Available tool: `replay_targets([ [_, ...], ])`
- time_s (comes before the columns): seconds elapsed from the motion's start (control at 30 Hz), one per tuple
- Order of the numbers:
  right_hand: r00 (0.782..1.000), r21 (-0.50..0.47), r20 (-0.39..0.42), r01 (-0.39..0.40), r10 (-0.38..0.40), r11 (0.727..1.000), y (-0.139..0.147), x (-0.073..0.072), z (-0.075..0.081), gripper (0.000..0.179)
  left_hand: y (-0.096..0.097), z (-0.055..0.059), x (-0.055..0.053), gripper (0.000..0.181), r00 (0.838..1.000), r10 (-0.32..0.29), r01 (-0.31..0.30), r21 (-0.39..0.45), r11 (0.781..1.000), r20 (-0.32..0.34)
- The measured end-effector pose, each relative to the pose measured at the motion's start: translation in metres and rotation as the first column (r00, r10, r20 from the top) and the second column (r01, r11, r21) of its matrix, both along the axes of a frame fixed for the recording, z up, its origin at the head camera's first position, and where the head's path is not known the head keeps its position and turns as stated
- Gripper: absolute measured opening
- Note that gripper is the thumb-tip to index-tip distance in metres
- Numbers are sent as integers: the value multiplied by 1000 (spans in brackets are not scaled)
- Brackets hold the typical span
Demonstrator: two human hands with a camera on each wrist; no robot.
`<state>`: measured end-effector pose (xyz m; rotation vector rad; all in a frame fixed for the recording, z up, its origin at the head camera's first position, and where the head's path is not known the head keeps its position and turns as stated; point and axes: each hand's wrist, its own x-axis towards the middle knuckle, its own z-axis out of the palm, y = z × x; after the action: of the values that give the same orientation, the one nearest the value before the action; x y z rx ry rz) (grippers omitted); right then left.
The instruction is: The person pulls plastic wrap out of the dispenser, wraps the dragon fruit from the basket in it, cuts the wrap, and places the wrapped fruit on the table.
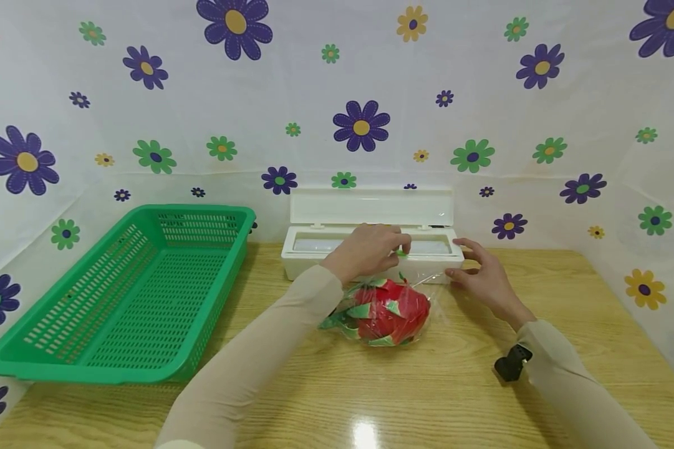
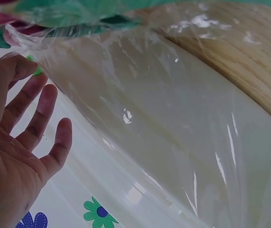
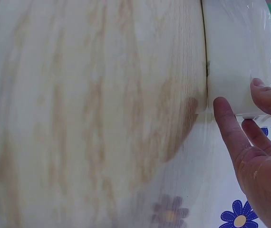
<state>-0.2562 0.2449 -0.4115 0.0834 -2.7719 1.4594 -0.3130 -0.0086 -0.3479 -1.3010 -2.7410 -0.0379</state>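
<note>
A white cling film dispenser (image 1: 303, 267) stands against the back cloth, its lid (image 1: 370, 207) raised and a roll of film (image 1: 314, 244) inside. My left hand (image 1: 366, 251) reaches over its front edge. Thumb and index finger pinch a small green slider cutter (image 2: 37, 69) there; the other fingers are spread. My right hand (image 1: 487, 280) grips the dispenser's right end, thumb on the front face. Before the dispenser lies a red dragon fruit (image 1: 395, 312) with green scales, covered in clear film. In the left wrist view, clear film (image 2: 145, 104) stretches over the dispenser's front.
A green slotted plastic basket (image 1: 146, 373) stands on the left of the wooden table (image 1: 426, 393). Behind and at both sides hangs a white cloth (image 1: 292, 81) with printed flowers. A black band (image 1: 512, 363) sits on the right wrist.
</note>
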Motion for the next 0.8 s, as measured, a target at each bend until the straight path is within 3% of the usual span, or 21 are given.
replay_targets([
  [0.23, 1000, 11, -9, 5, -5, 1000, 0, -1, 0, 70, -4, 3, 1, 18, 1000, 0, 0, 2, 1000, 22],
  [0.8, 1000, -28, -25, -5, 4, 1000, 2, 1, 0, 67, -9, -3, 3, 18, 999, -7, 8, 52, 999, -32],
])
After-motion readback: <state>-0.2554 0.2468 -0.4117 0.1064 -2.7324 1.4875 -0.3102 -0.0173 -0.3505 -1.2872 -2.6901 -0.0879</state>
